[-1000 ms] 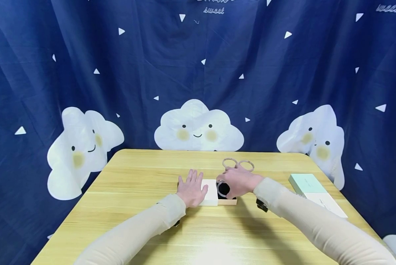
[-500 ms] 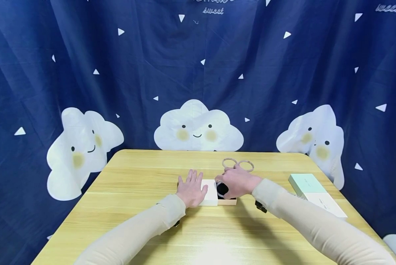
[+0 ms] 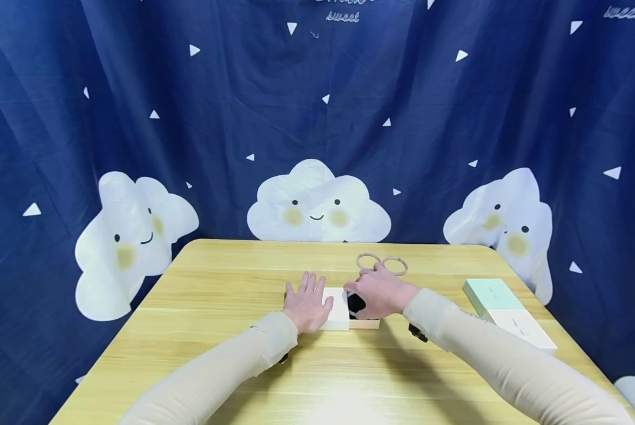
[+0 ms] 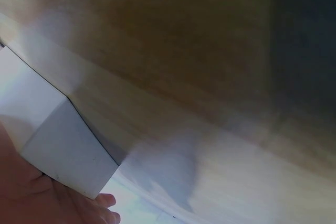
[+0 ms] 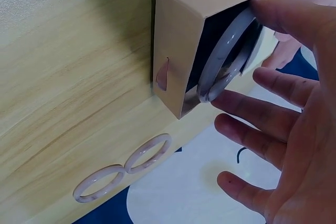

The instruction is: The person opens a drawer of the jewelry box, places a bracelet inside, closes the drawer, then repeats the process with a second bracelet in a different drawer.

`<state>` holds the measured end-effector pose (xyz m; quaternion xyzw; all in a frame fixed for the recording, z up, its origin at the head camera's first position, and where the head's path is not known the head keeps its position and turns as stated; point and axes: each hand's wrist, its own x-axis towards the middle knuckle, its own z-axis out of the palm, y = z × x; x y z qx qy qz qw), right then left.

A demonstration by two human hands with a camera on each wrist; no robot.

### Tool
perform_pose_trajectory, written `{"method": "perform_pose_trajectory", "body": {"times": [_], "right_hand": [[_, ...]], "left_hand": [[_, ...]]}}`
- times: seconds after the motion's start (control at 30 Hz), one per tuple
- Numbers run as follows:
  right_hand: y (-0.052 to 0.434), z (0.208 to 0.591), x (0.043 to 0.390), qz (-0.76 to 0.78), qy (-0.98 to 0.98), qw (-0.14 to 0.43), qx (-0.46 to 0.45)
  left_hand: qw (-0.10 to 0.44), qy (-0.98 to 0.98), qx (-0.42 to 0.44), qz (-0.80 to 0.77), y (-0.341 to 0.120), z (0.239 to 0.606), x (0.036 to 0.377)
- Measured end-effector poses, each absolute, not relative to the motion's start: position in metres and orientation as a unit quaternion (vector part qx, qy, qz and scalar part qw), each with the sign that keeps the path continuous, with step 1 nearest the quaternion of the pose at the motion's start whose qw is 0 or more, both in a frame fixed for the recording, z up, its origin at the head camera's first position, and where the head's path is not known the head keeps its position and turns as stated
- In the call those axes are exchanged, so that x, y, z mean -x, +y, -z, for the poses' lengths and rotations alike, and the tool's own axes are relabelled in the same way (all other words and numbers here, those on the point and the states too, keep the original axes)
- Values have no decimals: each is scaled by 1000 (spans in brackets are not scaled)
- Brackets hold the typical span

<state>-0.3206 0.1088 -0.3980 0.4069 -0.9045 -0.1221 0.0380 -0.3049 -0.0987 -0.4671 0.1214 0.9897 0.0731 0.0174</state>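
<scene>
Backdrop: a dark blue curtain (image 3: 317, 106) hangs in folds behind everything — printed with small white triangles and three smiling white clouds.
Lettering: the word "sweet" shows in white near the curtain's top edge.
Furniture: a light wooden table (image 3: 232, 366) with rounded corners, grain running side to side.
Light: bright and even — a pale glare sits on the table's near edge.

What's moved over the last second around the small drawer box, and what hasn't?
The right hand has drawn slightly left and lowered the pale bangle into the dark tray of the drawer box; earlier the ring showed openly over the tray, now it is mostly hidden, thumb and finger still touching it. The left hand stays flat on the white sleeve. Two bangles behind and the boxes at right are unmoved.
</scene>
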Motion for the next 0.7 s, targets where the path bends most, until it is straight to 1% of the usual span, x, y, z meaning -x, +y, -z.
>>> {"method": "perform_pose_trajectory", "body": {"times": [0.4, 0.63, 0.7], "right_hand": [[112, 399, 319, 115, -903, 39, -413], [114, 398, 320, 114, -898, 50, -423], [115, 399, 321, 112, -898, 49, -423]], "left_hand": [[25, 990, -121, -72, -97, 468, 304], [9, 990, -122, -77, -99, 472, 307], [12, 990, -120, -72, -99, 473, 308]]}}
